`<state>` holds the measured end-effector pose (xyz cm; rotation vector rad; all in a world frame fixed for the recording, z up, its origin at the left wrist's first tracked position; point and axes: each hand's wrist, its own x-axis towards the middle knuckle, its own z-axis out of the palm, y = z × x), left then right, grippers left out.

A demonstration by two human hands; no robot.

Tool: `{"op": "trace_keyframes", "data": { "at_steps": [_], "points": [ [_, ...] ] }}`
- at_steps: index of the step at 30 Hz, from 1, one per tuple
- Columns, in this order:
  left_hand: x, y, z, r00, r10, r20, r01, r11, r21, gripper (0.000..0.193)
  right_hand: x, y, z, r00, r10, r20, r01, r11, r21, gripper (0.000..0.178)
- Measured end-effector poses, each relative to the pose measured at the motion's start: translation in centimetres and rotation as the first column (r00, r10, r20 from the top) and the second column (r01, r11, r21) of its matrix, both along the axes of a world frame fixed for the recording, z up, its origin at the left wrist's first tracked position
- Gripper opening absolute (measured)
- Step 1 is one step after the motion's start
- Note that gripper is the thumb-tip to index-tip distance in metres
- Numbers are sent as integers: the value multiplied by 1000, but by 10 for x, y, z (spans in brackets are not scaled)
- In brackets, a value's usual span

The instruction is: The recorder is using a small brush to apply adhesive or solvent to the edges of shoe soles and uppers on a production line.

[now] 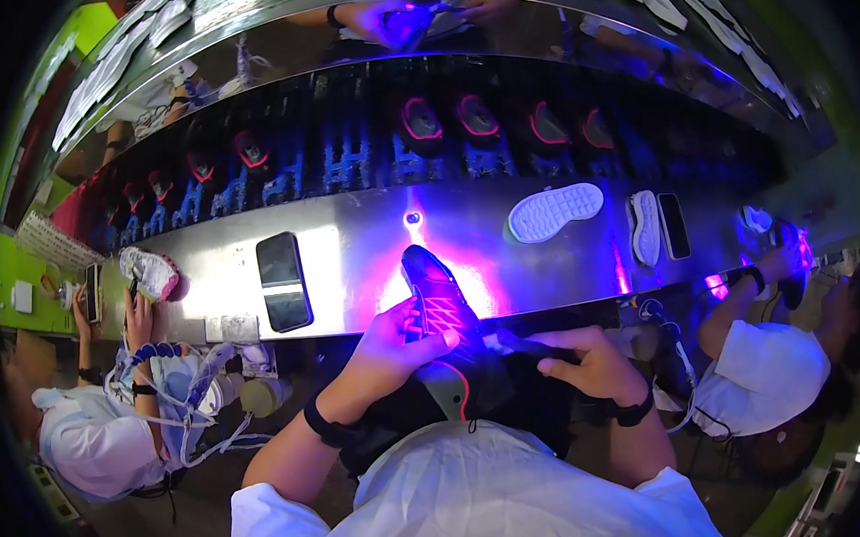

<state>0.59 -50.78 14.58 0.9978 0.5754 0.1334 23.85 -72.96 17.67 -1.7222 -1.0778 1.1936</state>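
Observation:
In front of my body, at the bench's near edge, a dark shoe upper with pinkish-red laces points away from me. My left hand grips it from the left, the thumb lying across the laces. My right hand is closed around the dark handle of a brush. The pale tip of this brush is close to the shoe's right side; whether it touches cannot be made out. Bright violet-pink light falls on the shoe and the metal bench around it.
A phone lies left of the shoe. To the right are a white sole, a narrower sole and another phone. Behind the bench, a dark line carries several shoes. Co-workers sit at left and right.

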Motion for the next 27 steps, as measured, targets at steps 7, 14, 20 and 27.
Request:
{"op": "trace_keyframes", "data": {
  "at_steps": [7, 14, 20, 27],
  "points": [
    [-5, -2, 3, 997, 76, -30, -76, 997, -3, 54, 0, -27, 16, 996, 67, 61, -63, 997, -53, 42],
    [2, -14, 2, 991, 109, -80, -111, 994, -16, 53, 2, -29, 30, 937, 37, 349, -45, 999, 15, 42],
    [4, -21, 10, 988, 122, -95, -137, 973, -185, 39, 5, -24, 48, 912, -4, 410, -33, 996, 85, 40],
    [2, -25, 10, 999, -32, 22, 39, 863, -503, 50, 11, -17, 64, 894, 3, 448, -61, 992, 114, 42]
  ]
}}
